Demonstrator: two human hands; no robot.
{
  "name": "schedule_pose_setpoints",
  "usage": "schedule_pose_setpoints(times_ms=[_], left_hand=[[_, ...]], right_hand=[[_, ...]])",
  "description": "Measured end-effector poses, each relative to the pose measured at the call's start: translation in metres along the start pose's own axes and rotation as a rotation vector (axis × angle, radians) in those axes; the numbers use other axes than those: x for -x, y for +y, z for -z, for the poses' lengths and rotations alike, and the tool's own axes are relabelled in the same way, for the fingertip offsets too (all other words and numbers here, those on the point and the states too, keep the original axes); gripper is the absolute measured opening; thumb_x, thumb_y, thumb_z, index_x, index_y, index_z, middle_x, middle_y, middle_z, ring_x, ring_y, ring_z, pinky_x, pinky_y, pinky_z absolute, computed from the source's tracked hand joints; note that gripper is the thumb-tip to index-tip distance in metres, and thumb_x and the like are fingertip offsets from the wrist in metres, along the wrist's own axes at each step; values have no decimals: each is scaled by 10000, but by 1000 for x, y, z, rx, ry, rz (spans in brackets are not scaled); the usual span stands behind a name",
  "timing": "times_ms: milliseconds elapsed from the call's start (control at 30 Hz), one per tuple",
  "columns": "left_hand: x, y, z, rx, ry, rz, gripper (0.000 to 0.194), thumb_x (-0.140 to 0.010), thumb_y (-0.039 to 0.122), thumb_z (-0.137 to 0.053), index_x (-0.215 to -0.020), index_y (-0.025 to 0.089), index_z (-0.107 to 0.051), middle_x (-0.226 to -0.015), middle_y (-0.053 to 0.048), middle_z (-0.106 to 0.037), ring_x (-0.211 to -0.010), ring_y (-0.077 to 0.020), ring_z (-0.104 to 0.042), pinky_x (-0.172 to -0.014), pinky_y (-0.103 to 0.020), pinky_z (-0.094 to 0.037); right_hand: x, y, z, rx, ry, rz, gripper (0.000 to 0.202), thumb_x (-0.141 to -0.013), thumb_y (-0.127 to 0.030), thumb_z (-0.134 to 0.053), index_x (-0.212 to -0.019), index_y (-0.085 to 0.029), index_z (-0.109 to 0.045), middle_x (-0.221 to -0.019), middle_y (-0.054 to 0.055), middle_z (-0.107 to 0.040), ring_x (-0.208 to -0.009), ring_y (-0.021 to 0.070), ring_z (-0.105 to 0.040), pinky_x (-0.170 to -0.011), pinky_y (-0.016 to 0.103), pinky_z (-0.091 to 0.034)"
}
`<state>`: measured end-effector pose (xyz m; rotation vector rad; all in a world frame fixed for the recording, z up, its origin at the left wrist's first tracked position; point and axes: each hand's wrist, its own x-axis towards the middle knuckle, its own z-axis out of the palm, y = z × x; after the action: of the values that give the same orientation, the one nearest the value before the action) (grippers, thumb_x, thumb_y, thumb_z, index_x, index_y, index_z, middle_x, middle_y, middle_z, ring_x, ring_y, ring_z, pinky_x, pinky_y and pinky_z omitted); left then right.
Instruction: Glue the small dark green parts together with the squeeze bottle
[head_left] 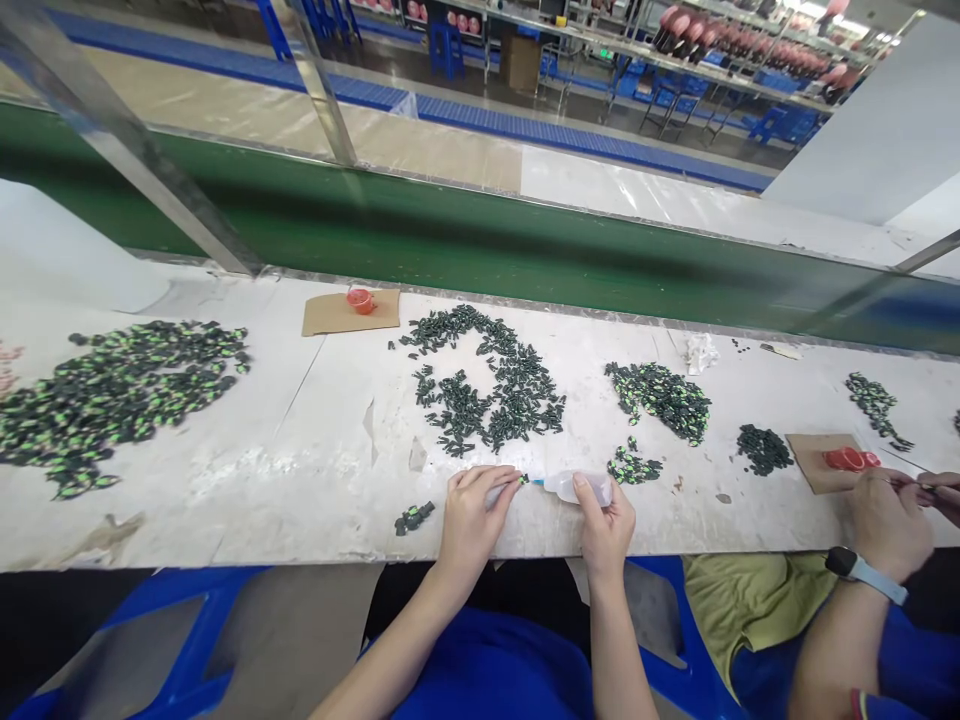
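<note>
Between the fingertips of my left hand (pixel 480 500) is a small dark green piece (pixel 524 480) with a bright green spot. My right hand (pixel 609 520) is wrapped round a translucent squeeze bottle (pixel 574 488) with a blue tip. That tip points left and sits at or very close to the small piece; whether they touch I cannot tell. Beyond my hands lies a loose heap of plain dark pieces (pixel 525 395). A few dark and green pieces (pixel 414 517) rest left of my left hand. A little pile with green spots (pixel 634 466) lies just beyond my right hand.
A large heap of green-spotted pieces (pixel 150 380) spreads at the left; another heap (pixel 664 398) is right of centre. A red cup (pixel 361 300) stands on cardboard (pixel 322 316). At the right, a co-worker's hands (pixel 896 515) work beside another red cup (pixel 844 458). A green belt (pixel 480 230) runs behind.
</note>
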<state>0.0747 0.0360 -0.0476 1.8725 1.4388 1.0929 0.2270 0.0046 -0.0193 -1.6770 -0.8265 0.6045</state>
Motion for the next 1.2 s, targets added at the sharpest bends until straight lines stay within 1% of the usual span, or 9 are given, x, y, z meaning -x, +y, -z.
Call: schedule_pose_setpoints(times_ms=[267,400,667,733,833,900,967,1067,1200], left_hand=[[0,0,1,19,-1,-4,88,-829,222,-629,-888,233,-693,-872,-11,-752,-859,-203,-690,-818,-377,-476],[0,-1,1,33,-16,1,87,-831,233,-626,-892,236,-689,-861,-15,-754,-851,-205,-686,-826,-389,-476],[5,-7,7,12,24,-12,127,-825,211,-620,-922,239,-696,-829,-22,-741,-827,-201,-670,-788,-369,-508],[6,-10,11,2,31,-20,123,-830,212,-610,-914,242,-695,-830,-25,-734,-817,-200,-664,-766,-360,-517],[6,-11,14,5,27,-61,129,-844,218,-589,-923,240,-688,-843,-31,-725,-829,-202,-649,-762,-355,-523],[6,-11,14,0,29,-102,143,-849,229,-587,-955,235,-682,-874,-41,-721,-867,-213,-632,-782,-365,-521],[5,-10,14,-7,48,-138,167,-850,250,-594,-992,221,-677,-916,-58,-713,-914,-228,-609,-817,-383,-514],[5,-10,12,-18,91,-162,178,-863,268,-587,-1004,207,-677,-963,-74,-695,-956,-239,-583,-858,-403,-503],[5,-10,11,-35,107,-186,141,-879,242,-567,-940,214,-691,-983,-75,-674,-969,-235,-568,-849,-398,-504]], right_hand=[[-2,10,6,-194,152,-21,333,-731,-491,-653,-767,-170,-572,-670,3,-607,-635,161,-563,-604,282,-447],[-12,6,3,-265,105,15,390,-628,-384,-767,-802,-208,-465,-715,-14,-611,-695,161,-612,-692,304,-480],[-48,-7,-9,57,144,87,506,-533,-391,-801,-859,-217,-456,-870,48,-671,-782,205,-650,-783,389,-496],[-44,-6,-7,85,152,155,550,-549,-404,-797,-948,-209,-473,-984,92,-660,-860,220,-640,-791,388,-494],[-27,-7,-5,147,335,386,571,-635,-388,-763,-1090,-189,-482,-1124,132,-599,-905,212,-597,-781,362,-474],[-14,-8,-9,209,395,507,406,-722,-367,-704,-1045,-182,-540,-962,85,-624,-748,176,-570,-711,333,-458],[-6,-8,-18,277,218,505,247,-806,-365,-620,-975,-185,-602,-772,35,-613,-600,150,-524,-636,308,-441],[-8,-7,-38,392,-70,400,270,-888,-389,-494,-987,-195,-653,-801,67,-652,-626,181,-572,-647,318,-439],[-21,-4,-58,502,-73,327,274,-905,-347,-448,-997,-200,-660,-872,106,-674,-701,224,-616,-666,328,-428]])
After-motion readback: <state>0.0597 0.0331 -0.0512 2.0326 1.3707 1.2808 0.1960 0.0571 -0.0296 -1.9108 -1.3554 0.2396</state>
